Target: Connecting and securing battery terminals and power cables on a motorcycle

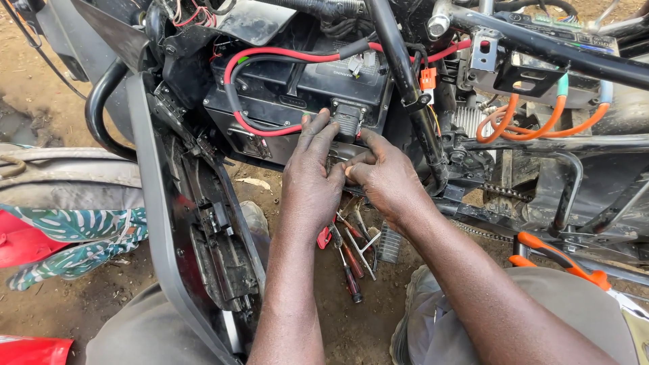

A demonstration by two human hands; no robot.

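My left hand [312, 177] reaches up to a black battery box [297, 94] set inside a motorcycle frame, its fingertips touching the black plug connector [348, 118] on the box's front. My right hand [385, 177] presses against the lower edge of the box just under that connector, thumb meeting the left hand. Whether either hand pinches a small part is hidden by the fingers. A thick red cable [270, 57] and a black cable [233, 101] loop over the box.
Several screwdrivers and spanners [355, 247] lie on the dirt below my hands. Orange-handled pliers [558, 260] rest on my right thigh. Orange cables [534, 122] hang at the right, a black frame tube [405, 74] crosses beside the box, and a loose black side panel [162, 223] leans at the left.
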